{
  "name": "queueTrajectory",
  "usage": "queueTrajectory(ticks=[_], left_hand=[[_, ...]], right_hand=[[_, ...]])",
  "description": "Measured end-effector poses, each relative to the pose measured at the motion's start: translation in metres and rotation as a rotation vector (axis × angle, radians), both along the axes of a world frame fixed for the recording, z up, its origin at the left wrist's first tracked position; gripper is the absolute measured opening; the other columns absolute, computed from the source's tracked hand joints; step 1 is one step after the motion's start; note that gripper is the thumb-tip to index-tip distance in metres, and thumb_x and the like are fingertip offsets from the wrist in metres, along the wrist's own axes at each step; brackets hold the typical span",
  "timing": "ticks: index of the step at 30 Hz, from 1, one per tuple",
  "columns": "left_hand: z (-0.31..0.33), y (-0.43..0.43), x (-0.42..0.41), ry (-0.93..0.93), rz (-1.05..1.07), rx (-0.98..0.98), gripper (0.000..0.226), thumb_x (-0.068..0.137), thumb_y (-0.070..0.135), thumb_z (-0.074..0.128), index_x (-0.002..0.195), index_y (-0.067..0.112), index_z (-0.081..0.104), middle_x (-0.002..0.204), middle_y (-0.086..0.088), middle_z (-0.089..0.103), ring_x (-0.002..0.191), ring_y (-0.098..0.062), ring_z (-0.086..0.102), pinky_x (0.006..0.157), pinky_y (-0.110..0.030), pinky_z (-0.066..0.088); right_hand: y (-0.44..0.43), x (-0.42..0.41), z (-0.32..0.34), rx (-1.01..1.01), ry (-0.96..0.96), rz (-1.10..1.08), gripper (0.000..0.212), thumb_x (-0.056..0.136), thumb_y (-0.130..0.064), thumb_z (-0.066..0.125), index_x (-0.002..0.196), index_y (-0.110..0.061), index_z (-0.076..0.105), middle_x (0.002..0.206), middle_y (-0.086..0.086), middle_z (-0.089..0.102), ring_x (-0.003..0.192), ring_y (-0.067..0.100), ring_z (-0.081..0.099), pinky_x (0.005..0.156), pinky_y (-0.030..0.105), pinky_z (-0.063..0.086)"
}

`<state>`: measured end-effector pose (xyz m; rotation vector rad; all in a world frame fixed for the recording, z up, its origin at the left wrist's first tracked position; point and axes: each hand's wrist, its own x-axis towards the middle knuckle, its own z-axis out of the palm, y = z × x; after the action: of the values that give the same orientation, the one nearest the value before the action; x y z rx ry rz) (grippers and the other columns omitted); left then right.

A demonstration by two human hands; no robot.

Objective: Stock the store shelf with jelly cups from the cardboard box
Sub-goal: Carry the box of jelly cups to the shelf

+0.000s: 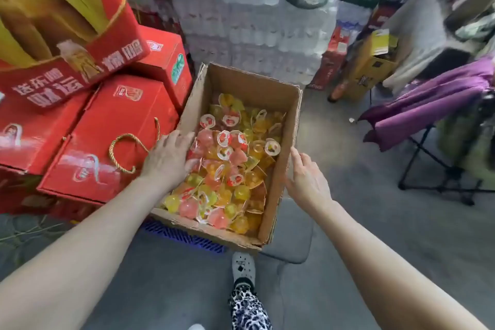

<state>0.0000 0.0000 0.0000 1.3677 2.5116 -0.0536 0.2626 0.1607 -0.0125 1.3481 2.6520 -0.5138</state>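
An open cardboard box (284, 158) sits on the floor in the middle of the head view, holding several loose jelly cups (230, 161) in pink, yellow and orange. My left hand (167, 157) rests over the box's left wall, fingers spread and reaching onto the cups. My right hand (308, 179) is open just outside the box's right wall, fingers apart and holding nothing. No store shelf is in view.
Red gift boxes (101, 139) with a gold cord handle are stacked tight against the box's left side. Wrapped packs of water bottles (254, 21) stand behind it. A folding chair with purple cloth (428, 104) is at the right. A blue crate (184, 236) lies under the box, and my shoe (242, 266) is near its front edge.
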Motion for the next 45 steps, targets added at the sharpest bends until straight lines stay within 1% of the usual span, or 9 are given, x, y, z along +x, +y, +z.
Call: queueTrajectory(ticks=[6,10,14,18,24,29,35,39,45], left_hand=[[-0.047,0.022,-0.016,-0.092,0.137,-0.1,0.073,0.096,0.041,0.052,0.154,0.023,0.011,0.16,-0.013,0.013,0.144,-0.037,0.018,0.116,-0.048,0.025],[-0.062,0.03,-0.017,-0.114,0.186,-0.142,0.078,0.095,0.042,0.051,0.155,0.025,0.003,0.161,-0.01,0.007,0.144,-0.035,0.018,0.115,-0.047,0.027],[-0.067,0.036,-0.012,-0.084,0.213,-0.161,0.081,0.095,0.042,0.053,0.155,0.021,0.003,0.16,-0.01,0.01,0.138,-0.037,0.022,0.111,-0.047,0.03],[-0.073,0.044,-0.01,-0.029,0.249,-0.114,0.083,0.093,0.037,0.057,0.154,0.009,0.007,0.154,-0.017,0.02,0.124,-0.04,0.034,0.105,-0.045,0.034],[-0.091,0.062,0.001,-0.172,0.365,-0.051,0.078,0.098,0.027,0.049,0.154,0.006,-0.003,0.132,-0.024,0.05,0.113,-0.043,0.054,0.094,-0.047,0.041],[-0.106,0.074,-0.001,-0.087,0.494,-0.076,0.061,0.101,0.028,0.044,0.152,0.014,0.014,0.116,-0.028,0.061,0.104,-0.045,0.059,0.085,-0.047,0.044],[-0.103,0.067,0.002,-0.065,0.428,0.033,0.039,0.097,0.017,0.048,0.133,0.013,0.034,0.103,-0.032,0.062,0.095,-0.051,0.057,0.079,-0.049,0.044],[-0.097,0.044,0.019,-0.092,0.409,0.08,0.044,0.095,0.016,0.05,0.136,0.013,0.034,0.104,-0.033,0.061,0.095,-0.053,0.056,0.078,-0.049,0.042],[-0.083,-0.011,0.063,-0.136,0.365,0.078,0.049,0.094,0.018,0.052,0.139,0.015,0.034,0.107,-0.032,0.062,0.097,-0.052,0.057,0.082,-0.048,0.043]], right_hand=[[0.011,-0.027,-0.053,-0.275,0.002,-0.376,0.081,0.097,-0.026,0.057,0.156,-0.016,0.003,0.138,0.015,0.052,0.116,0.037,0.057,0.09,0.042,0.05],[0.022,-0.029,-0.066,-0.327,-0.018,-0.442,0.061,0.093,-0.008,0.044,0.149,-0.013,0.02,0.116,0.023,0.062,0.106,0.043,0.056,0.083,0.043,0.048],[0.05,-0.018,-0.065,-0.323,-0.044,-0.442,0.06,0.087,-0.003,0.047,0.144,-0.014,0.031,0.111,0.022,0.063,0.104,0.042,0.056,0.08,0.04,0.047],[0.091,-0.019,-0.056,-0.254,-0.073,-0.381,0.059,0.088,-0.002,0.049,0.143,-0.017,0.034,0.112,0.022,0.062,0.106,0.043,0.055,0.078,0.039,0.044],[0.145,-0.02,-0.057,-0.141,-0.197,-0.28,0.058,0.089,-0.005,0.05,0.144,-0.021,0.038,0.115,0.021,0.06,0.107,0.042,0.054,0.079,0.039,0.043],[0.153,-0.033,-0.078,-0.096,-0.114,-0.254,0.048,0.093,-0.039,0.058,0.135,-0.025,0.041,0.107,0.013,0.065,0.094,0.038,0.06,0.077,0.039,0.051],[0.145,-0.032,-0.086,-0.019,0.018,-0.303,0.038,0.093,-0.009,0.051,0.13,-0.02,0.05,0.104,0.016,0.068,0.093,0.04,0.06,0.079,0.041,0.051],[0.116,0.001,-0.075,-0.006,0.043,-0.319,0.035,0.09,-0.009,0.051,0.124,-0.017,0.051,0.098,0.017,0.067,0.092,0.042,0.057,0.074,0.038,0.043],[0.049,0.063,-0.051,-0.001,0.035,-0.381,0.043,0.092,-0.012,0.052,0.133,-0.022,0.051,0.103,0.015,0.068,0.099,0.041,0.056,0.085,0.043,0.046]])
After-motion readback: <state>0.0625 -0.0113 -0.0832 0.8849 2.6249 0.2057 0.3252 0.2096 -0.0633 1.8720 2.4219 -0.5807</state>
